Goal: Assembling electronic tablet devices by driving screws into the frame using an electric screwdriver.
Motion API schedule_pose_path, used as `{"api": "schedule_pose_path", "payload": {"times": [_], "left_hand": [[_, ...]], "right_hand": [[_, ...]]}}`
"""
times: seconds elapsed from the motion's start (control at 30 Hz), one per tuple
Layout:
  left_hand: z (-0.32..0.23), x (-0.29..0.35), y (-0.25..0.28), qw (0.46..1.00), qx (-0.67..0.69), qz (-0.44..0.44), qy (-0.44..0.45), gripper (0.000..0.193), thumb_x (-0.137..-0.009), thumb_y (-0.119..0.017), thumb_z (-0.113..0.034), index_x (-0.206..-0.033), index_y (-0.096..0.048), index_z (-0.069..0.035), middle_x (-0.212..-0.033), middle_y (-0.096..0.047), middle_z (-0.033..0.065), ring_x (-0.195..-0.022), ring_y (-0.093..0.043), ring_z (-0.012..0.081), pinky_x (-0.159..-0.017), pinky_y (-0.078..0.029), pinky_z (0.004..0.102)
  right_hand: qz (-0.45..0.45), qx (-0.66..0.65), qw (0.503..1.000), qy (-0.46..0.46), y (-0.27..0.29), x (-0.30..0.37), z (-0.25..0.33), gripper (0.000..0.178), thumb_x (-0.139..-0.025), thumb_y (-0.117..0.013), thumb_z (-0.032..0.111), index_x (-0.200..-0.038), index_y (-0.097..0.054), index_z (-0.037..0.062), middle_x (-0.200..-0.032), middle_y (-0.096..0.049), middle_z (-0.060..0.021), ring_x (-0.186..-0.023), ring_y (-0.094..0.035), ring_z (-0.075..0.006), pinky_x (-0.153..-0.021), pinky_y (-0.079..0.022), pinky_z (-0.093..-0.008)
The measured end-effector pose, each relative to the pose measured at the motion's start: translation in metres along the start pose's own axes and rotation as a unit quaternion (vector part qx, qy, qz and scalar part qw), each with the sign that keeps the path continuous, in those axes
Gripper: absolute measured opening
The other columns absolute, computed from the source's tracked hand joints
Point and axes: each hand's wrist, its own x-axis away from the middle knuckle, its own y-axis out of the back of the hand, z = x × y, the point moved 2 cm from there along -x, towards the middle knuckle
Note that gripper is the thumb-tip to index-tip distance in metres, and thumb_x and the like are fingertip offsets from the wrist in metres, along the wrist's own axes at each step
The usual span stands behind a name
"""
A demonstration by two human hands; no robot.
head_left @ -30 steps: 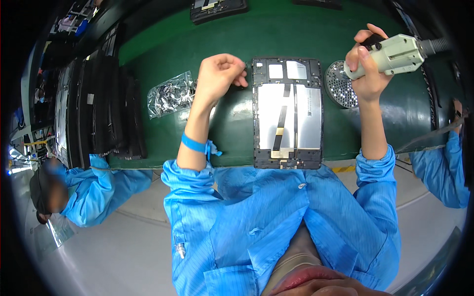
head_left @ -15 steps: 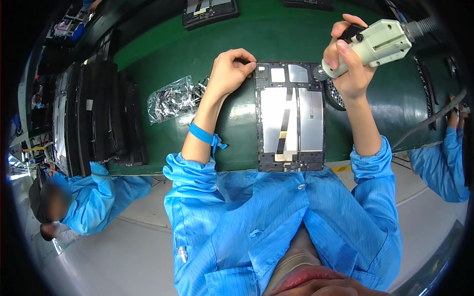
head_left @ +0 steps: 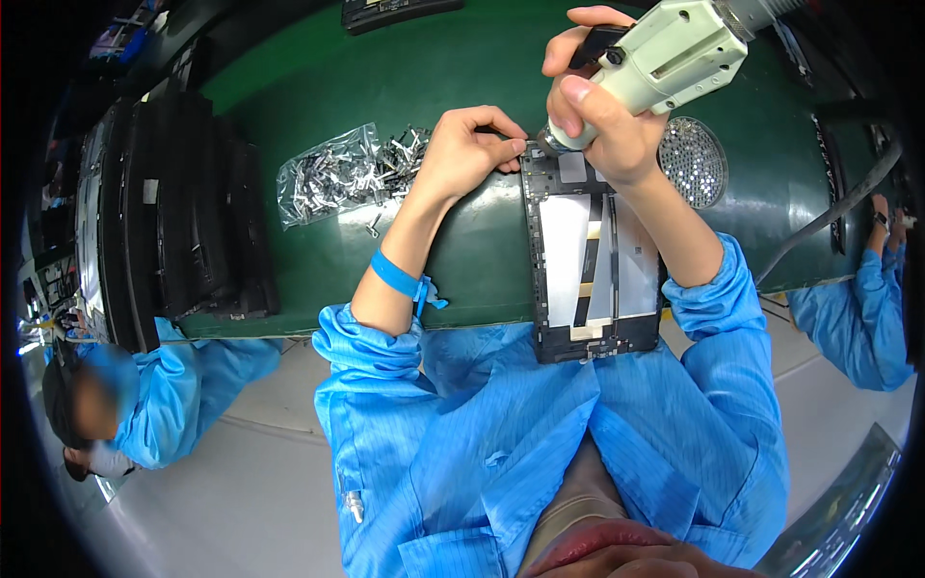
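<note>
Opened tablet [head_left: 567, 236] with silver panels in a dark frame, lying lengthwise on a green table [head_left: 462, 275], its near end reaching past the table's near edge. To its left, a blue band [head_left: 395, 276] circles the left wrist. To the right of the right forearm lies a round perforated disc [head_left: 694, 164]. The left hand [head_left: 470, 152] meets the tablet's far left corner, thumb and forefinger pinched; whether they grasp anything cannot be told. The right hand [head_left: 617, 130] is clenched around a pale power driver [head_left: 679, 58], its tip at the same corner. Left of the left hand: a clear bag [head_left: 328, 183] of small metallic parts, loose ones beside it. At the far edge: a dark device [head_left: 400, 12]
</note>
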Motion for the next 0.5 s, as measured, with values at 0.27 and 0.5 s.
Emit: {"api": "schedule_pose_path", "payload": {"times": [0.27, 0.5], "left_hand": [[0.007, 0.001, 0.002, 0.999, -0.008, -0.008, -0.045, 0.012, -0.081, -0.069, 0.006, -0.093, -0.068, 0.006, -0.076, -0.068, 0.0064, -0.068, -0.066, 0.0113, -0.064, -0.055, 0.0235], [0.007, -0.001, 0.001, 0.998, -0.034, 0.002, -0.048, 0.015, -0.079, -0.069, 0.008, -0.094, -0.066, 0.005, -0.084, -0.069, 0.0098, -0.072, -0.067, 0.0105, -0.064, -0.054, 0.0241]], "right_hand": [[-0.023, 0.003, 1.0, 0.006, -0.001, 0.001, -0.013, 0.056, -0.078, -0.057, -0.011, -0.13, -0.04, 0.0035, -0.09, -0.058, -0.0138, -0.051, -0.052, -0.0136, -0.044, -0.043, -0.0241], [-0.028, -0.015, 0.999, 0.008, 0.002, -0.001, -0.009, 0.056, -0.079, -0.061, -0.005, -0.13, -0.039, 0.0035, -0.092, -0.057, -0.0137, -0.049, -0.05, -0.0134, -0.044, -0.043, -0.0241]]}}
